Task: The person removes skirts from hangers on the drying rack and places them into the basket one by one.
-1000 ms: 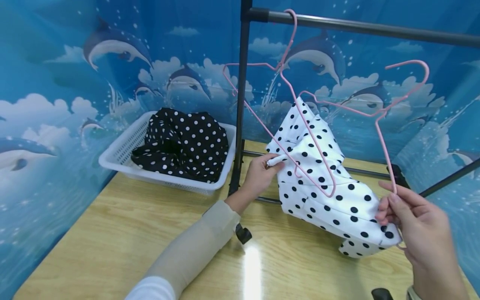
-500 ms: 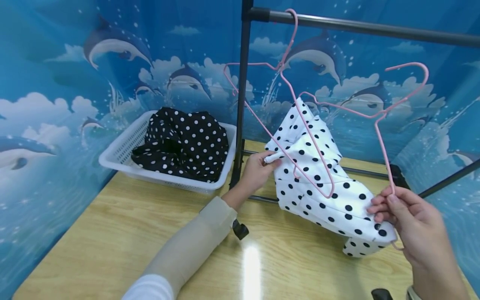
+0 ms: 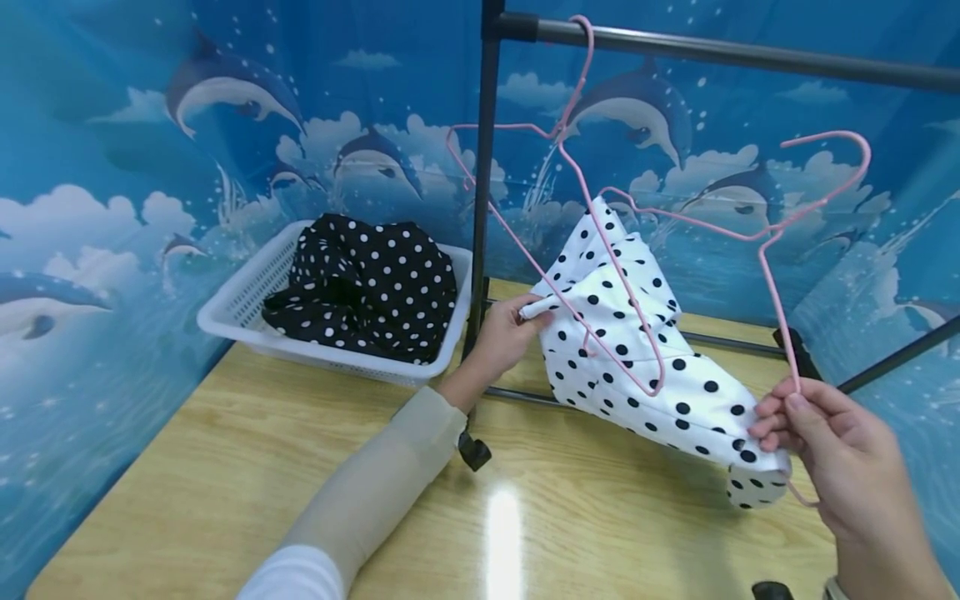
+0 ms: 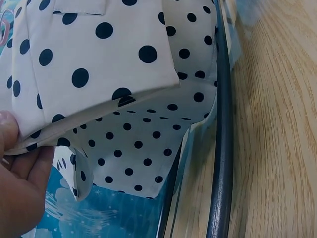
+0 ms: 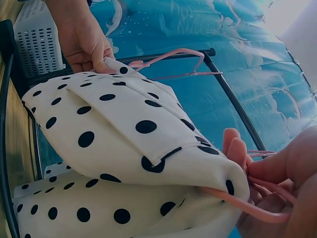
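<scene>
A white garment with black polka dots (image 3: 622, 350) stretches between my hands; bunched folds hide what kind it is. My left hand (image 3: 504, 335) pinches its upper left edge, and in the left wrist view the thumb lies over that hem (image 4: 29, 141). My right hand (image 3: 840, 450) holds a pink hanger (image 3: 776, 283) by its side, fingertips touching the cloth. In the right wrist view the hanger's lower end (image 5: 247, 206) runs inside the garment. A second pink hanger (image 3: 577, 167) hangs from the rack's top bar, in front of the cloth.
A black metal clothes rack (image 3: 486, 208) stands on the wooden table (image 3: 315, 450). To its left, a white plastic basket (image 3: 232, 300) contains black cloth with white dots (image 3: 405, 283). A blue dolphin-print curtain (image 3: 337, 75) lies behind.
My left hand has drawn the garment's edge a little to the left and up. My right hand and its hanger have shifted slightly right. The cloth looks more stretched.
</scene>
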Available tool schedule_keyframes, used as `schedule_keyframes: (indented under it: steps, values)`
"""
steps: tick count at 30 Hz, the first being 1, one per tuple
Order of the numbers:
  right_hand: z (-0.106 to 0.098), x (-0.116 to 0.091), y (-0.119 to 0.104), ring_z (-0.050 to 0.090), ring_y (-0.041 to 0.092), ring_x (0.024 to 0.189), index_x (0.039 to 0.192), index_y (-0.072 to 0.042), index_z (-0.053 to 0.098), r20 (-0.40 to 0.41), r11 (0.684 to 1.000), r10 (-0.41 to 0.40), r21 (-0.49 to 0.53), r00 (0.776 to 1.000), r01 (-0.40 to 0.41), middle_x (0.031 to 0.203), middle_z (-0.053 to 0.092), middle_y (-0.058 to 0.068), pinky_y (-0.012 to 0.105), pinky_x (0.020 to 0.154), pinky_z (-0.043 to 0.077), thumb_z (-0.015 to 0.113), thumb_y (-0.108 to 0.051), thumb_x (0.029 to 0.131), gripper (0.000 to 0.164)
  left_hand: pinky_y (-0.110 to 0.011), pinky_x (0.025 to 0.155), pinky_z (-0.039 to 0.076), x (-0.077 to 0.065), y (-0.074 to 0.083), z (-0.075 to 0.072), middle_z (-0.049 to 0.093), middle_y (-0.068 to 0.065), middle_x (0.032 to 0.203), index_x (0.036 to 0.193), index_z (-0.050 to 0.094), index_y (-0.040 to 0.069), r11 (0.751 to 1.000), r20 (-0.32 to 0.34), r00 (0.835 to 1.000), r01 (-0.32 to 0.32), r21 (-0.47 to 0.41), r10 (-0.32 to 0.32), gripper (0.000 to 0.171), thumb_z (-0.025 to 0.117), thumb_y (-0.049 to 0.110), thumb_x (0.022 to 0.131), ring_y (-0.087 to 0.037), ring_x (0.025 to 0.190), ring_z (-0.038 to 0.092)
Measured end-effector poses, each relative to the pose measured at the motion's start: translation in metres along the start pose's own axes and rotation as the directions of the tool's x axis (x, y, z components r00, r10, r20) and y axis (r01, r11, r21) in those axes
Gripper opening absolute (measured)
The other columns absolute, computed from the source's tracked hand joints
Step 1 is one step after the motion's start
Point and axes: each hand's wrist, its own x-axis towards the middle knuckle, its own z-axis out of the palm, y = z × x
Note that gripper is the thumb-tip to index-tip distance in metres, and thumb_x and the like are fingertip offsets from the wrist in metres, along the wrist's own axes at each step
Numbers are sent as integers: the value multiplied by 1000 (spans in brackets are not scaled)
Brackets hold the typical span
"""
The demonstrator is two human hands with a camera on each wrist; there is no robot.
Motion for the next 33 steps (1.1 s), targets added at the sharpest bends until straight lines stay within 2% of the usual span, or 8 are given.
schedule_keyframes:
  steps: [3, 7, 10, 18, 25, 28, 33]
  values:
    - [0, 0, 1, 67, 15, 67, 102, 0, 61, -10, 1000, 7, 18, 1000, -6, 82, 68, 8, 22, 56, 54, 47, -8, 101, 16, -23, 48, 33, 0, -1, -1, 62, -6, 80, 108, 71, 4, 1000, 5, 1000, 7, 18, -7, 19, 68, 12, 91, -11, 50, 35]
    - [-1, 0, 2, 66, 15, 67, 102, -2, 62, -45, 999, 32, 29, 998, -31, 83, 67, 7, 22, 56, 53, 48, -10, 101, 16, -23, 52, 37, -2, -2, -2, 68, -6, 97, 111, 71, 5, 999, 9, 1000, 19, 29, -19, 22, 69, 12, 91, -12, 55, 40]
    - [-3, 1, 2, 66, 15, 67, 103, -2, 62, -50, 998, 40, 60, 998, -37, 84, 67, 7, 22, 55, 53, 48, -11, 100, 16, -23, 55, 37, -3, -2, -3, 69, -8, 100, 112, 71, 5, 999, 7, 1000, 29, 30, -29, 23, 69, 12, 90, -13, 58, 41]
    - [-6, 4, 4, 66, 15, 66, 102, -1, 64, -62, 988, 79, 141, 995, -70, 83, 66, 8, 22, 52, 52, 52, -10, 99, 15, -23, 53, 37, -10, -3, -4, 66, -4, 90, 107, 72, 5, 999, -4, 999, 45, 22, -45, 18, 69, 12, 91, -13, 56, 39]
    - [-8, 4, 6, 66, 16, 65, 101, -1, 64, -51, 985, 76, 158, 996, -67, 82, 66, 8, 22, 52, 52, 52, -8, 99, 15, -23, 50, 36, -18, -8, -6, 61, -4, 81, 107, 71, 4, 1000, -1, 1000, 3, 21, -3, 17, 69, 11, 91, -13, 52, 37]
    - [-7, 5, 6, 66, 16, 65, 101, -1, 64, -54, 983, 86, 165, 995, -76, 82, 66, 8, 22, 51, 52, 52, -9, 99, 15, -22, 51, 36, -21, -9, -7, 62, -4, 84, 107, 71, 3, 1000, -2, 1000, -10, 22, 11, 18, 69, 10, 91, -12, 53, 38]
    - [-6, 6, 6, 66, 16, 64, 101, -2, 65, -75, 982, 105, 164, 992, -91, 81, 66, 7, 22, 51, 51, 53, -10, 98, 15, -21, 52, 37, -26, -8, -7, 64, -6, 86, 108, 71, 3, 1000, -4, 1000, 13, 25, -13, 19, 69, 10, 91, -11, 55, 39]
